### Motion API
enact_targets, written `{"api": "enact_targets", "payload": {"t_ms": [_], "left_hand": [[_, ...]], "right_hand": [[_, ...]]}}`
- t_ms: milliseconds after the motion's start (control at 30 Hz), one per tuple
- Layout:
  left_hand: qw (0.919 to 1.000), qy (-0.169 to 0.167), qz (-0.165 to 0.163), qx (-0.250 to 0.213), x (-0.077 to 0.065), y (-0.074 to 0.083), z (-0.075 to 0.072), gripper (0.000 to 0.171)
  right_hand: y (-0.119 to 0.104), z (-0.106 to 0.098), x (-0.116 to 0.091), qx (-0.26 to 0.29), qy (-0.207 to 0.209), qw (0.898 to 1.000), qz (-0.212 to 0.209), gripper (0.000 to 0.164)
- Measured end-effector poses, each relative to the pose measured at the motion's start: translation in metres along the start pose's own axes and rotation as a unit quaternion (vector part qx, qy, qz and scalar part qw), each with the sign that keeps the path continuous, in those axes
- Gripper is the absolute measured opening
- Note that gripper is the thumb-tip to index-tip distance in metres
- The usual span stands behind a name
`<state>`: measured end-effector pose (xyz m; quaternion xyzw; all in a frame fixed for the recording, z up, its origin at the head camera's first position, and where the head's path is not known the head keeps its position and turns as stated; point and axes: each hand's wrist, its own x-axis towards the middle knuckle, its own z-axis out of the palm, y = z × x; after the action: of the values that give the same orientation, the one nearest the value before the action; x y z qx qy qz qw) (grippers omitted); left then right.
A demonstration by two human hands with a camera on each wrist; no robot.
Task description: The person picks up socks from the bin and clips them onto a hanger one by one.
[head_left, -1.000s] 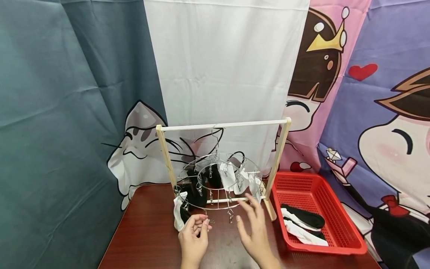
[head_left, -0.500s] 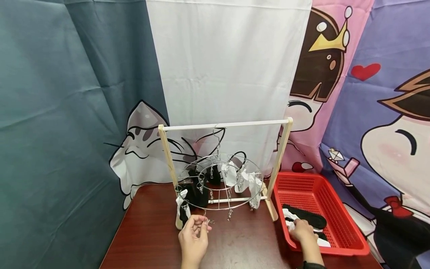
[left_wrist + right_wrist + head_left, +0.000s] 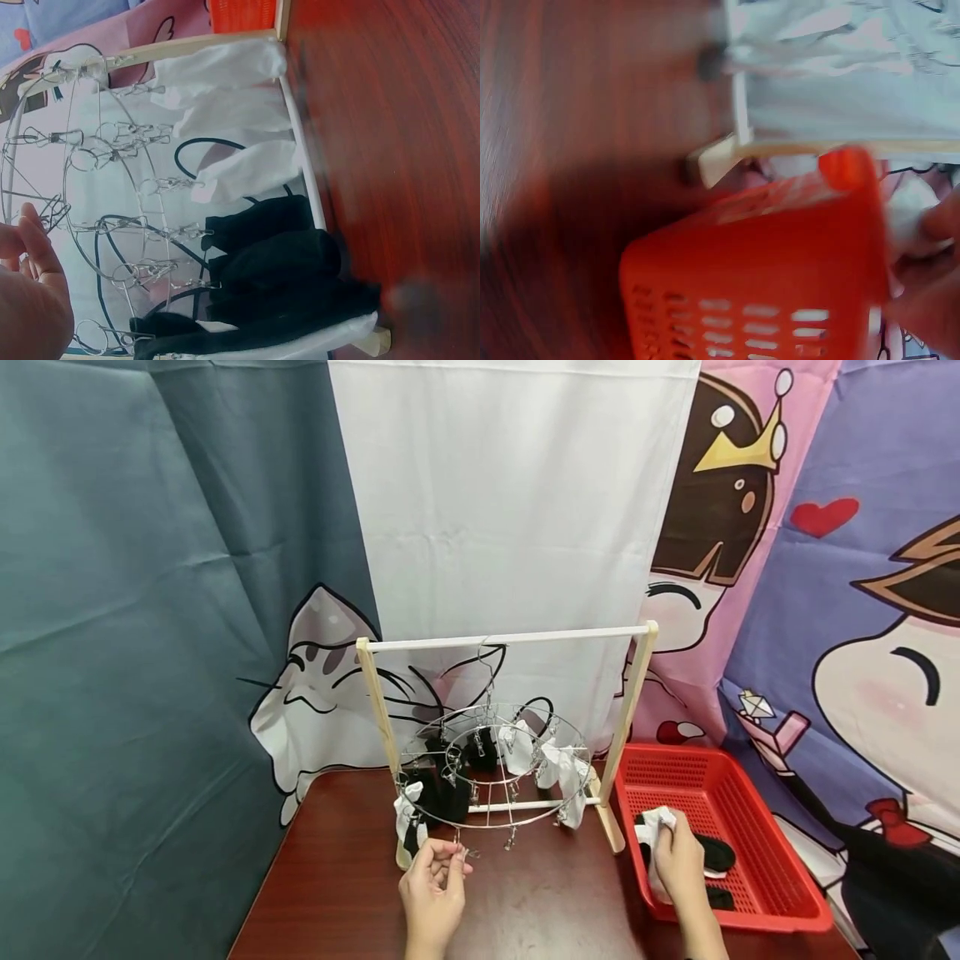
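My left hand [image 3: 433,885] pinches a metal clip [image 3: 469,853] at the near rim of a round wire sock hanger [image 3: 487,822]. Over the red basket, my right hand [image 3: 681,860] grips a white sock [image 3: 657,839] by its upper end, and the sock droops from the fingers. Black socks [image 3: 716,853] lie in the basket below. On the hanger, white socks [image 3: 247,169] hang on one side and black socks [image 3: 262,259] on the other. The right wrist view is blurred, with the right hand [image 3: 930,292] at its edge.
A wooden rack [image 3: 630,710] with a white top bar [image 3: 510,637] carries the hanger on the brown table [image 3: 300,877]. Immediately right of it stands the red basket [image 3: 780,860]. Printed cloth [image 3: 525,510] hangs behind the table.
My right hand has gone from beside the hanger down into the basket, taken hold of a white sock and lifted it a little. The left hand has stayed at the clip.
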<state>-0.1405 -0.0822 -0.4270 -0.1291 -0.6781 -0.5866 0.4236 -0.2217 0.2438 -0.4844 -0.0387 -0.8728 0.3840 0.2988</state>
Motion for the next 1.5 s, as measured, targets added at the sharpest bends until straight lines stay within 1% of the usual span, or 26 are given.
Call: {"api": "enact_targets", "payload": {"t_ms": [67, 100, 167, 200, 233, 267, 300, 367, 433, 467, 533, 567, 633, 667, 767, 833, 933, 1067, 1233, 1267, 1300, 1400, 1467, 1500], "left_hand": [[0.9998, -0.002, -0.015, -0.016, -0.002, -0.005, 0.0, 0.021], [0.9993, -0.002, -0.025, -0.028, -0.003, -0.009, 0.001, 0.019], [0.9971, -0.003, -0.051, -0.057, -0.006, -0.016, 0.003, 0.015], [0.9947, -0.004, -0.065, -0.079, -0.007, -0.019, 0.004, 0.013], [0.9918, -0.004, -0.079, -0.101, -0.008, -0.022, 0.005, 0.011], [0.9884, -0.005, -0.092, -0.121, -0.009, -0.025, 0.006, 0.01], [0.9845, -0.006, -0.107, -0.138, -0.009, -0.024, 0.008, 0.009], [0.9765, -0.012, -0.133, -0.169, -0.008, -0.021, 0.009, 0.01], [0.9694, -0.013, -0.158, -0.187, -0.008, -0.019, 0.011, 0.012], [0.9669, -0.012, -0.167, -0.192, -0.008, -0.018, 0.011, 0.012], [0.9629, -0.009, -0.183, -0.198, -0.007, -0.016, 0.012, 0.014], [0.9608, -0.006, -0.191, -0.201, -0.007, -0.015, 0.013, 0.014], [0.9594, -0.007, -0.195, -0.203, -0.007, -0.014, 0.013, 0.014], [0.9582, -0.007, -0.2, -0.205, -0.007, -0.013, 0.013, 0.014], [0.9525, -0.008, -0.219, -0.211, -0.006, -0.011, 0.013, 0.015], [0.9478, -0.005, -0.237, -0.214, -0.006, -0.01, 0.013, 0.016], [0.9453, -0.003, -0.248, -0.212, -0.005, -0.01, 0.012, 0.017], [0.9454, -0.008, -0.25, -0.21, -0.005, -0.01, 0.011, 0.018], [0.9465, -0.013, -0.245, -0.21, -0.004, -0.011, 0.008, 0.017], [0.9467, -0.015, -0.242, -0.212, -0.004, -0.011, 0.008, 0.017], [0.9486, -0.02, -0.234, -0.213, -0.004, -0.011, 0.008, 0.017], [0.9498, -0.036, -0.227, -0.212, -0.003, -0.013, 0.006, 0.019], [0.9537, -0.047, -0.226, -0.193, -0.002, -0.014, 0.004, 0.019], [0.9573, -0.049, -0.224, -0.176, -0.003, -0.015, 0.003, 0.02]], "right_hand": [[-0.015, 0.0, -0.002, 0.056, -0.001, 0.998, 0.005, 0.02], [-0.029, -0.002, -0.004, 0.083, -0.004, 0.997, 0.006, 0.018], [-0.054, -0.002, -0.009, 0.144, -0.031, 0.989, -0.004, 0.016], [-0.066, -0.001, -0.013, 0.172, -0.048, 0.984, -0.02, 0.015], [-0.076, 0.003, -0.017, 0.207, -0.069, 0.975, -0.044, 0.015], [-0.085, 0.007, -0.021, 0.239, -0.096, 0.964, -0.06, 0.016], [-0.095, 0.011, -0.027, 0.27, -0.13, 0.951, -0.072, 0.018], [-0.102, 0.023, -0.037, 0.317, -0.203, 0.923, -0.079, 0.018], [-0.11, 0.035, -0.047, 0.361, -0.26, 0.892, -0.077, 0.017], [-0.116, 0.039, -0.051, 0.377, -0.281, 0.88, -0.07, 0.017], [-0.127, 0.046, -0.057, 0.404, -0.311, 0.858, -0.062, 0.017], [-0.132, 0.049, -0.059, 0.419, -0.32, 0.848, -0.054, 0.019], [-0.14, 0.053, -0.062, 0.439, -0.323, 0.837, -0.04, 0.021], [-0.142, 0.055, -0.063, 0.443, -0.322, 0.836, -0.035, 0.021], [-0.147, 0.057, -0.065, 0.451, -0.314, 0.835, -0.018, 0.021], [-0.148, 0.058, -0.066, 0.45, -0.311, 0.837, -0.007, 0.02], [-0.149, 0.059, -0.067, 0.445, -0.303, 0.843, 0.005, 0.013], [-0.15, 0.061, -0.069, 0.452, -0.282, 0.846, 0.011, 0.005], [-0.152, 0.062, -0.071, 0.467, -0.267, 0.843, 0.003, 0.004], [-0.153, 0.062, -0.07, 0.467, -0.268, 0.843, 0.006, 0.004], [-0.153, 0.062, -0.07, 0.466, -0.27, 0.843, 0.01, 0.003], [-0.153, 0.061, -0.069, 0.458, -0.287, 0.841, 0.026, 0.01], [-0.152, 0.059, -0.069, 0.449, -0.302, 0.84, 0.039, 0.013], [-0.151, 0.059, -0.069, 0.439, -0.303, 0.845, 0.036, 0.014]]}}
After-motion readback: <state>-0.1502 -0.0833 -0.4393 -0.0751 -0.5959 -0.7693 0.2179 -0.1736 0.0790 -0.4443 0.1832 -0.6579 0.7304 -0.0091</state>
